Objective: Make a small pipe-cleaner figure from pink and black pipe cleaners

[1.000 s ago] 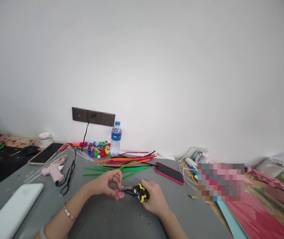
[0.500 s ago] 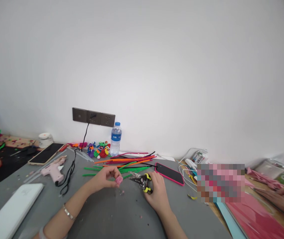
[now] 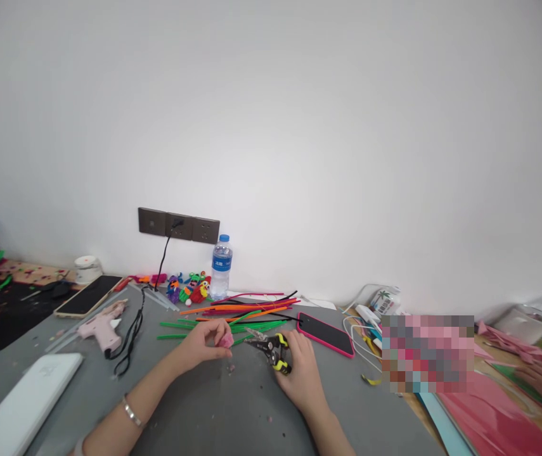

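Note:
Between the thumb and fingers of my left hand [image 3: 210,342] is a small fuzzy pink piece [image 3: 225,338]. My right hand [image 3: 300,367] is closed on wire-stripper pliers [image 3: 271,348] with black and yellow handles. Their jaws point left toward the pink piece, a short gap apart from it. Just behind both hands lie green pipe cleaners [image 3: 189,325] and orange and red pipe cleaners [image 3: 246,308]. Tiny pink scraps [image 3: 231,367] are scattered on the grey table [image 3: 223,418] below my left hand.
A pink glue gun [image 3: 102,329] with a black cord, a phone [image 3: 89,296] and a white box-like slab [image 3: 28,399] lie left. A water bottle [image 3: 221,269] and pipe-cleaner figures [image 3: 189,288] stand by the wall. A pink-cased phone [image 3: 326,333] is right; other people's hands show at both sides.
My left hand has turned the pink piece slightly. The pliers stay in my right hand, nearly still. At the far right, the other person's hand has shifted, showing a green sheet.

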Demonstrator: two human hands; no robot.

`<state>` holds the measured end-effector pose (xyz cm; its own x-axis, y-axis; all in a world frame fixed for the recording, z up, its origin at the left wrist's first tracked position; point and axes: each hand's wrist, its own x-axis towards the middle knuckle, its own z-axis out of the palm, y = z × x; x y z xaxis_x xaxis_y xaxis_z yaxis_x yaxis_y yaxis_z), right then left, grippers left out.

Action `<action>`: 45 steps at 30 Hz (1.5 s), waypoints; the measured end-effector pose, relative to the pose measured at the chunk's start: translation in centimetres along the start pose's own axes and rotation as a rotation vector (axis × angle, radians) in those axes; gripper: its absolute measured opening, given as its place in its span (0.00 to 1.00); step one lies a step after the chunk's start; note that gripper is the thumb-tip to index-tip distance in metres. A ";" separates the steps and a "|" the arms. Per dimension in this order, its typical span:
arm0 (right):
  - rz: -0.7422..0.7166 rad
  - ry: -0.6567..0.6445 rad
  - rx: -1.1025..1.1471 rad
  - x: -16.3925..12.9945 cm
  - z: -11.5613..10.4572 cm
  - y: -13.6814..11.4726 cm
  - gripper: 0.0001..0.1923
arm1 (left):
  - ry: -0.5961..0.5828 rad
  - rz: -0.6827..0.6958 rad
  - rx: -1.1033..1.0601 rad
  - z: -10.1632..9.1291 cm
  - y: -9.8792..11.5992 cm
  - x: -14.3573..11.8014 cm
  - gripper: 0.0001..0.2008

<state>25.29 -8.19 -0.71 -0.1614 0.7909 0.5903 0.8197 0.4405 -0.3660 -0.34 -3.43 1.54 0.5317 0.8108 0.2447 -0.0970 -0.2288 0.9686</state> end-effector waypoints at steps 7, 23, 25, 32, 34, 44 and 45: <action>0.065 0.053 -0.029 -0.4 0.8 0.1 0.26 | 0.081 0.047 0.027 0.1 -0.7 0.2 0.27; 0.059 0.056 0.025 -0.9 1.7 2.1 0.27 | 0.170 -0.036 -0.128 0.0 -2.1 0.4 0.25; 0.060 0.062 0.027 -0.9 1.7 2.1 0.27 | 0.173 -0.038 -0.107 -0.1 -2.4 0.4 0.23; 0.046 0.058 0.011 -0.8 1.5 1.8 0.25 | 0.250 -0.119 -0.019 -0.2 -2.2 0.5 0.19; 0.049 0.052 0.001 -0.8 1.4 1.6 0.25 | 0.244 -0.119 0.018 -0.2 -2.1 0.4 0.18; 0.065 -0.032 -0.065 -0.9 1.7 1.8 0.24 | 0.174 -0.011 0.045 -0.2 -2.0 0.3 0.17; 0.059 -0.047 -0.075 -1.0 1.6 1.6 0.24 | 0.166 -0.010 0.055 -0.1 -2.0 0.2 0.17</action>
<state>25.92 -7.54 -3.03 -0.1358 0.8345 0.5339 0.8669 0.3610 -0.3437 -0.10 -2.74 -0.30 0.3858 0.8900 0.2432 -0.0438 -0.2457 0.9684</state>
